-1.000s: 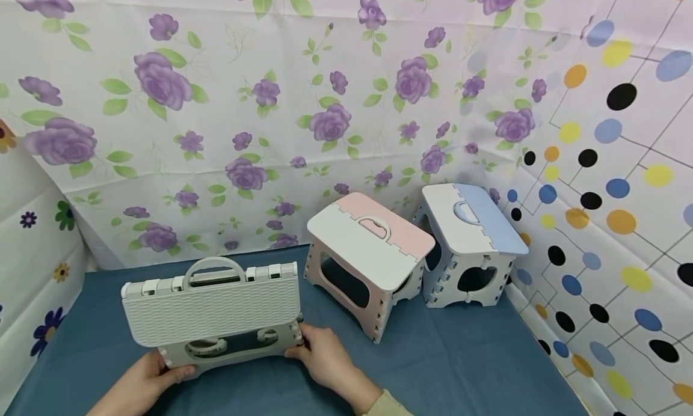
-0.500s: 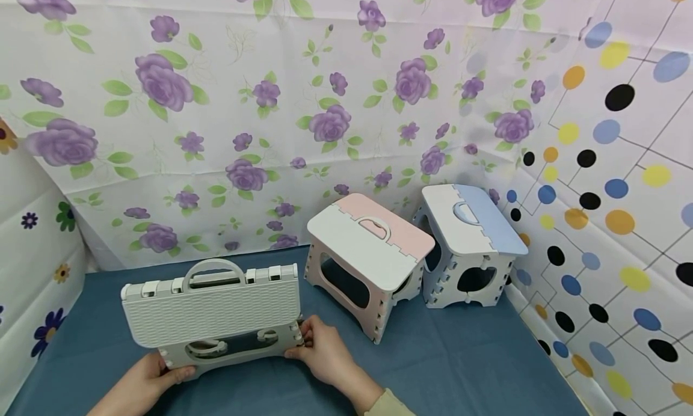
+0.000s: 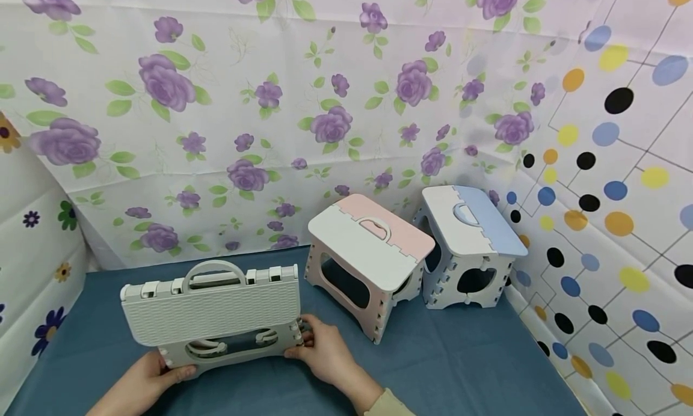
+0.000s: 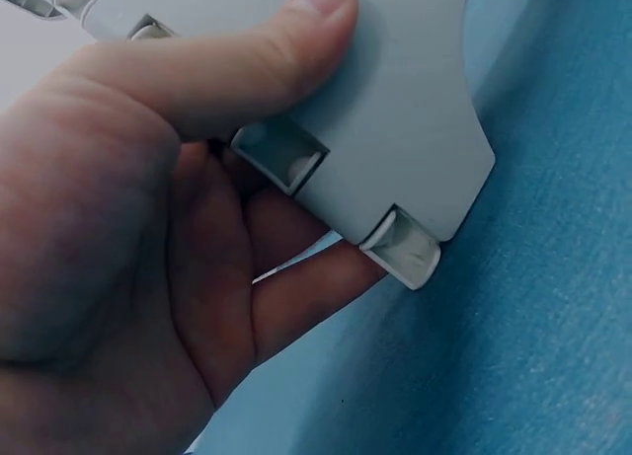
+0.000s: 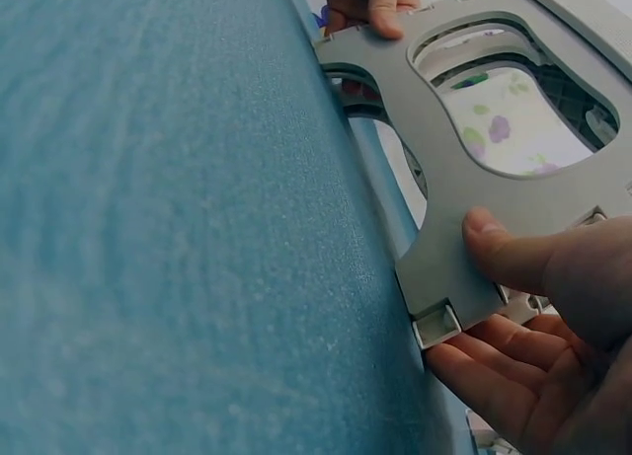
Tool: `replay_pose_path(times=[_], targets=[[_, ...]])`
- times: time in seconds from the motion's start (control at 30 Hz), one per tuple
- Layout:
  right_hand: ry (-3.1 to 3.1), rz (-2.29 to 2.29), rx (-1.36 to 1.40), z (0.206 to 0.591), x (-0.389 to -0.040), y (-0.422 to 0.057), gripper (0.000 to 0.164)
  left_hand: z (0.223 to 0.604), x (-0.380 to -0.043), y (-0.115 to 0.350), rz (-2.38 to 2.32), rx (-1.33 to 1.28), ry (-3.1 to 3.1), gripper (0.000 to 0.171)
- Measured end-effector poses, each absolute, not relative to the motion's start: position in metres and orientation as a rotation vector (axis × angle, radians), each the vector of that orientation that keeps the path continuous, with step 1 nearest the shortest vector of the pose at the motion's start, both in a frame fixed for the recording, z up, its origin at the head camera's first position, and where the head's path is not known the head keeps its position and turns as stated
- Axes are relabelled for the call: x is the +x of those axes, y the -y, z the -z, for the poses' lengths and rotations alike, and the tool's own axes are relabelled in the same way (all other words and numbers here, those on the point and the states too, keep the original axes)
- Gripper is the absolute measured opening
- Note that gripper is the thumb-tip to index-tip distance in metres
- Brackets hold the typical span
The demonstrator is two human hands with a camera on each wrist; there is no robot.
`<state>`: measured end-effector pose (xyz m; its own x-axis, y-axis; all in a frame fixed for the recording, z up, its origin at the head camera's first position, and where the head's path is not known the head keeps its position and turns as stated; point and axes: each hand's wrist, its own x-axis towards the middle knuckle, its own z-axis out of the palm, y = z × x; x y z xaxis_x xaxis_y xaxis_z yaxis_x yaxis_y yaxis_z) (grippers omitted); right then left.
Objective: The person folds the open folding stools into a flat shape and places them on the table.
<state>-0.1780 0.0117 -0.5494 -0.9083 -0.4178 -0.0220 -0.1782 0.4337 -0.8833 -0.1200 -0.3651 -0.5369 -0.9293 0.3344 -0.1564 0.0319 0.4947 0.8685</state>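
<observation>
A grey-green folding stool (image 3: 216, 311), partly folded, stands at the left of the head view. Its ridged top slopes toward me, and a carry handle (image 3: 213, 266) arches above the hinge line. My left hand (image 3: 143, 383) grips the lower left end of the leg panel, thumb on the front face; the left wrist view shows the thumb (image 4: 286, 55) flat on the panel and fingers behind its edge. At the opposite end my right hand (image 3: 327, 353) holds the panel, thumb in front and fingers around the side hinges. In the right wrist view, the panel's large cutout (image 5: 533, 110) shows.
A pink-and-white folding stool (image 3: 368, 253) stands unfolded right of centre. Close beside it is a blue-and-white one (image 3: 471, 241). Blue cloth (image 3: 455, 356) covers the surface. A floral sheet (image 3: 216, 103) hangs behind, and a dotted sheet (image 3: 612, 223) on the right.
My right hand's fingers have shifted slightly upward at the stool's end, and the index finger is a little more raised. The stool and my left hand look unmoved.
</observation>
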Motion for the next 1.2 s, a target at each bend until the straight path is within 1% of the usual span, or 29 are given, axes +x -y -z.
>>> replay_pose_path(times=[0.17, 0.27, 0.4, 0.5, 0.6, 0.73, 0.87, 1.03, 1.2], targets=[[-2.466, 1.464, -0.51, 0.5502, -0.1795, -0.0113, 0.064, 0.5347, -0.1195, 0.3659, -1.286, 0.12, -2.55, 0.034], [-2.474, 1.467, -0.513, 0.5507, -0.1798, -0.0118, 0.06, 0.5337, -0.1183, 0.3647, -1.236, 0.025, -2.592, 0.036], [-2.486, 1.468, -0.518, 0.5504, -0.1794, -0.0127, 0.05, 0.5321, -0.1188, 0.3618, -1.219, -0.042, -2.654, 0.053], [-2.547, 1.421, -0.513, 0.5492, -0.179, -0.0134, 0.046, 0.5314, -0.1196, 0.3609, -1.274, -0.025, -2.678, 0.068], [-2.654, 1.323, -0.508, 0.5472, -0.1786, -0.014, 0.045, 0.5308, -0.1196, 0.3613, -1.327, 0.019, -2.675, 0.074], [-2.771, 1.212, -0.523, 0.5466, -0.1781, -0.0142, 0.045, 0.5305, -0.12, 0.3626, -1.275, 0.018, -2.661, 0.064], [-2.769, 1.214, -0.543, 0.5476, -0.1782, -0.0135, 0.038, 0.5328, -0.1206, 0.3642, -1.233, 0.022, -2.636, 0.055], [-2.637, 1.31, -0.558, 0.5481, -0.1773, -0.0127, 0.03, 0.5344, -0.1207, 0.3666, -1.275, 0.066, -2.606, 0.058], [-2.603, 1.344, -0.581, 0.5475, -0.1776, -0.013, 0.029, 0.5334, -0.1205, 0.3687, -1.33, 0.089, -2.541, 0.058]])
